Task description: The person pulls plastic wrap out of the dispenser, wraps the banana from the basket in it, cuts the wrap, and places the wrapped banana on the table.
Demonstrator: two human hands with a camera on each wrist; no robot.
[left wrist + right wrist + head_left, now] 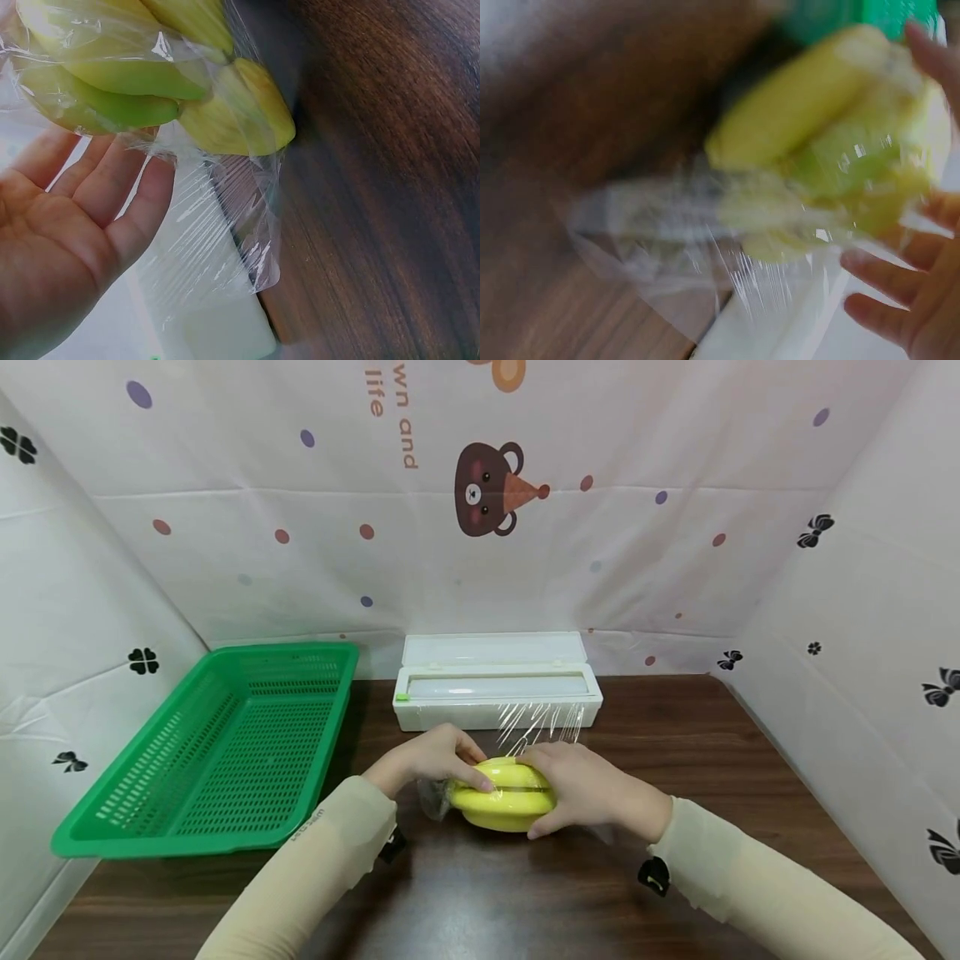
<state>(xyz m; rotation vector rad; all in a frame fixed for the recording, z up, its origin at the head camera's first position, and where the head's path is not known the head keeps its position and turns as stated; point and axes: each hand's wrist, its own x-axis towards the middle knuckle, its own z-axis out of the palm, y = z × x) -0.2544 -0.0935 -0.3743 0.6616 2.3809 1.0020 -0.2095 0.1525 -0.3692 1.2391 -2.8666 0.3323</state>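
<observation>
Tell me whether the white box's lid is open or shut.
Open: the lid is swung back behind the white box, leaving the long opening uncovered.

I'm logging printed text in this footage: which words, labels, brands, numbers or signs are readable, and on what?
"life": sideways, on the white backdrop.
"wn and": sideways, same backdrop; its start is cut off by the picture's edge.
Left sleeve: lettering too small to read.
Right wrist's black device: pale mark, unreadable.
White box: no readable text.
</observation>
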